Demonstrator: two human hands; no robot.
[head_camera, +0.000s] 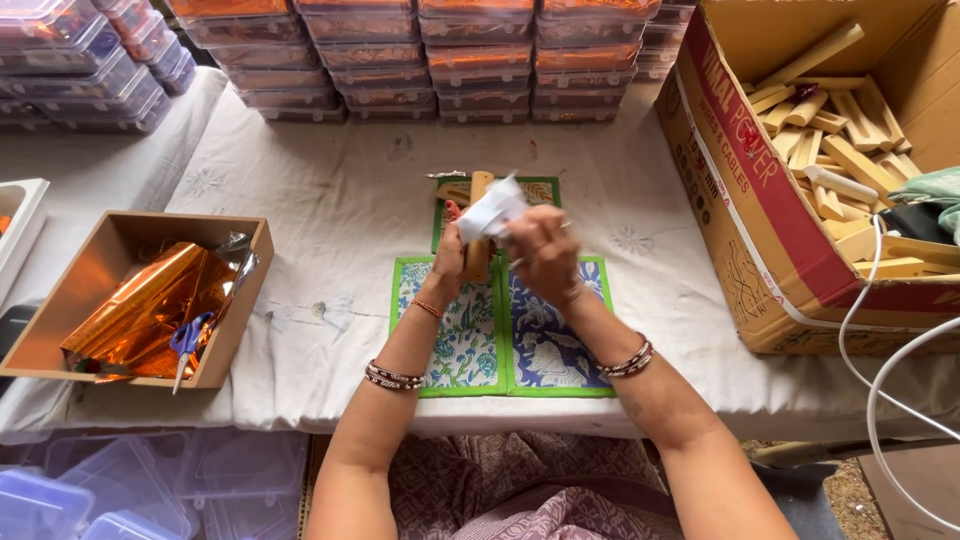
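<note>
Cloth-covered table (330, 210), printed mats (505, 330) at centre. Above them the right hand (545, 255) has its fingers (520, 235) pinched on a white wrapper (492, 208); the left hand (448, 262) fingers are curled around a wooden piece (478, 190), wrapper touching its top.

Bench (330, 200) under a white cloth; along its far edge, rows of stacked clear plastic boxes (430, 60) with orange contents, more of the same stacked at far left. Near left edge, a shallow cardboard tray (60, 300) holding crumpled orange foil (140, 305) with blue-handled scissors (188, 340) lying on it. At right, a large open cardboard carton (760, 250) full of pale wooden pieces (840, 130), white cables (880, 370) trailing over its near side; empty clear plastic containers (120, 485) on the floor below left.
</note>
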